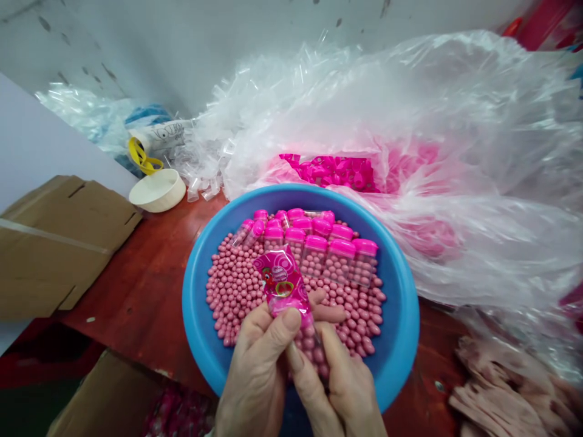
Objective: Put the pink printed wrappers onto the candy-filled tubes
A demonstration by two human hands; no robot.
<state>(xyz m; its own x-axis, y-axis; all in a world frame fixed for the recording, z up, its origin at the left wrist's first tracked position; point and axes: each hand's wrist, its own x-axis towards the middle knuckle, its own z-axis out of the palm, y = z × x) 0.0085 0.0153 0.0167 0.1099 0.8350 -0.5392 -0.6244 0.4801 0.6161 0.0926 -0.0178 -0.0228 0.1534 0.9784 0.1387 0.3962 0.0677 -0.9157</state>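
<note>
Left hand [262, 364] pinches a pink sachet [289, 273] against the clear container [313, 343] that my right hand [348, 379] grips, above the near half of the blue basin [194, 309]. The sachet's long axis tilts up-left, its free end past both hands toward the basin's far rim. Its print shows a red cartoon figure [267, 277] and a green-edged oval [285, 289]; I cannot read the lettering. The container, holding pink balls [321, 368], lies between both hands.

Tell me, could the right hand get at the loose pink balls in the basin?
Probably yes: loose pink balls lie uncovered near the right hand, inside the blue basin, though that hand holds a clear container.
</note>
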